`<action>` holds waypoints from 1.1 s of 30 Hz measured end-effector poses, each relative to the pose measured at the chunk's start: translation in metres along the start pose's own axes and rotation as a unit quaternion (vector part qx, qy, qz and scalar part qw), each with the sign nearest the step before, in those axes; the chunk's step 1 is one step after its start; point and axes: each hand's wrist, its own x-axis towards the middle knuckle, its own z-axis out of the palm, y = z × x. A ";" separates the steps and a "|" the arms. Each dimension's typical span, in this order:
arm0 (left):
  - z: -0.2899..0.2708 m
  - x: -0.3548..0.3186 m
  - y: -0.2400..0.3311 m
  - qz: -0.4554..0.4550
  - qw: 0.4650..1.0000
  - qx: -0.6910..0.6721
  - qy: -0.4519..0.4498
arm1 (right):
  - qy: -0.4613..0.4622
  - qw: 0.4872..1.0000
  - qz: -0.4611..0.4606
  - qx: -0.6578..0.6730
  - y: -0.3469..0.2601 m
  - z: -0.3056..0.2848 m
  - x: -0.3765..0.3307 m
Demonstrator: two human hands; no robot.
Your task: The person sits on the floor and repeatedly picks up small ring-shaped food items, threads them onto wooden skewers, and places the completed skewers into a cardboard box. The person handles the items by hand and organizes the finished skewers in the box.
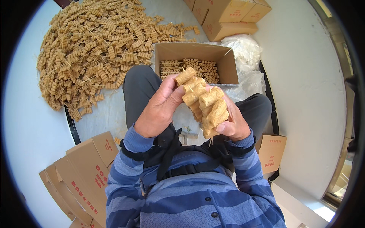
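Note:
A small bunch of skewers threaded with golden-brown rolls, like tofu-skin rolls (pixel 207 100), is held up between my two hands over my lap. My left hand (pixel 156 112) grips its upper left end, with thumb and fingers closed on the rolls. Round the right and lower side of the bunch, my right hand (pixel 236 123) is closed, its thumb pressed on the lowest rolls. Thin stick tips poke out at the ends. Just beyond my hands stands an open cardboard box (pixel 229 65) with rows of similar skewers inside; the bunch and my left hand cover part of its near edge.
A big heap of loose skewers (pixel 95 49) spreads across the far left. Closed cartons (pixel 232 17) and clear plastic sheeting (pixel 245 53) lie beyond and right of the box. Flattened cartons (pixel 78 182) lean at near left; another carton (pixel 273 152) sits by my right elbow.

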 end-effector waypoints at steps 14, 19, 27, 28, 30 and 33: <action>-0.026 -0.004 0.013 -0.014 0.999 0.050 -0.010 | 0.055 0.992 -0.010 -0.114 -0.006 -0.008 0.022; -0.074 0.009 0.039 0.027 0.978 0.173 0.114 | 0.056 0.937 -0.040 -0.342 -0.037 -0.050 0.064; -0.122 0.034 0.064 -0.009 0.956 0.265 0.127 | -0.002 0.814 0.067 -0.577 0.040 -0.120 0.176; -0.133 0.038 0.066 -0.008 0.954 0.268 0.132 | -0.001 0.808 0.093 -0.582 0.055 -0.127 0.188; -0.157 0.044 0.067 -0.016 0.934 0.306 0.184 | -0.022 0.795 0.096 -0.598 0.082 -0.140 0.206; -0.194 0.051 0.061 -0.011 0.908 0.341 0.242 | -0.051 0.775 0.123 -0.618 0.122 -0.152 0.229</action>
